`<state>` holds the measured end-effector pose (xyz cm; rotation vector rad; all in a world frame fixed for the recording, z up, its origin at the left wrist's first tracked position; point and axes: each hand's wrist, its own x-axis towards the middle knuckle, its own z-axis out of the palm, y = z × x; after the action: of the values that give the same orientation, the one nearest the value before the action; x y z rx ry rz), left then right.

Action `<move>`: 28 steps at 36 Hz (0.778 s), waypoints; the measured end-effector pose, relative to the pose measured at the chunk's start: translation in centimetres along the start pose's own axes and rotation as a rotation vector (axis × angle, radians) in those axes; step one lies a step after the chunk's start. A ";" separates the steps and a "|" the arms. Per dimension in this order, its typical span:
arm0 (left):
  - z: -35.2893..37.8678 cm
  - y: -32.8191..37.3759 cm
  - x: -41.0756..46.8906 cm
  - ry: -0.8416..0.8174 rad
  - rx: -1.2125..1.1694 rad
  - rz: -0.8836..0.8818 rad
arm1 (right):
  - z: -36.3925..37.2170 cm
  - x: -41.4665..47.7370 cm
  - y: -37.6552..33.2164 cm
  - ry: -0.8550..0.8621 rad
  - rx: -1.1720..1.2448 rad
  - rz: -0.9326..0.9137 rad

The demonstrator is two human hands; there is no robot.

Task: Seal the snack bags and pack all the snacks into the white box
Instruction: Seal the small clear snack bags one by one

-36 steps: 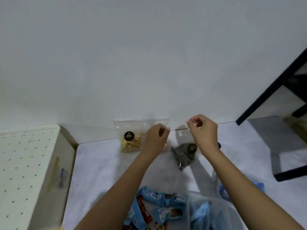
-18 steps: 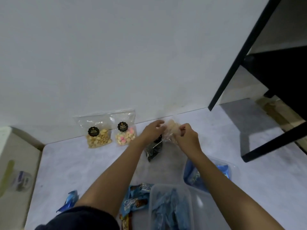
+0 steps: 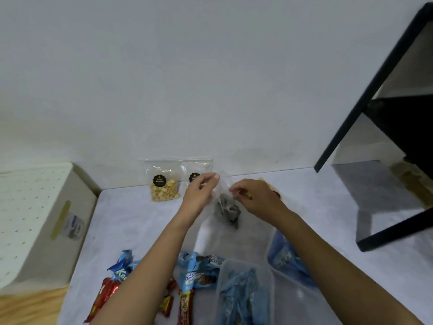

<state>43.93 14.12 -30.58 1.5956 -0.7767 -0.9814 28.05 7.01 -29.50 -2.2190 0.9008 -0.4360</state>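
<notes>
Where the view begins, nearest the camera, a translucent plastic container (image 3: 246,296) holds blue wrappers, with a second one (image 3: 288,256) just right of it. Left of these, blue snack packets (image 3: 199,270) with partly readable white lettering, "Kl…", lie on the pale surface (image 3: 131,221) beside red-and-gold candy bars (image 3: 105,294); their print is too blurred to read. Farther out, both hands are raised over the surface. The left hand (image 3: 201,191) has its grip pinched on the top edge of a clear bag of dark snacks (image 3: 228,208), and the right hand (image 3: 253,195) pinches the same edge just beside it; the bag hangs between them. Against the wall stand a clear bag of pale nuts (image 3: 164,184) and a second bag (image 3: 196,170), each with a round black label whose gold writing is illegible. A white perforated box (image 3: 35,219) sits at the left. Compared with half a second ago, the camera has swung left, the box shows much more, and the hands have spread slightly along the bag's top.
</notes>
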 end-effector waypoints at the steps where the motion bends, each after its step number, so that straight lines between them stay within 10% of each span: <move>1: -0.5 0.1 -0.3 0.014 0.002 0.007 | 0.2 0.2 -0.4 -0.028 -0.028 -0.042; 12: -5.4 -2.3 -3.0 -0.222 0.102 0.037 | 1.3 1.5 -2.0 -0.039 0.026 -0.144; 28: -3.6 -3.9 -2.1 -0.023 0.121 0.047 | -1.3 1.3 -0.4 -0.047 0.112 0.134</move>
<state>46.21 18.39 -33.55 1.6644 -0.8998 -0.9357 28.49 5.65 -28.20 -2.0456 0.9698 -0.3612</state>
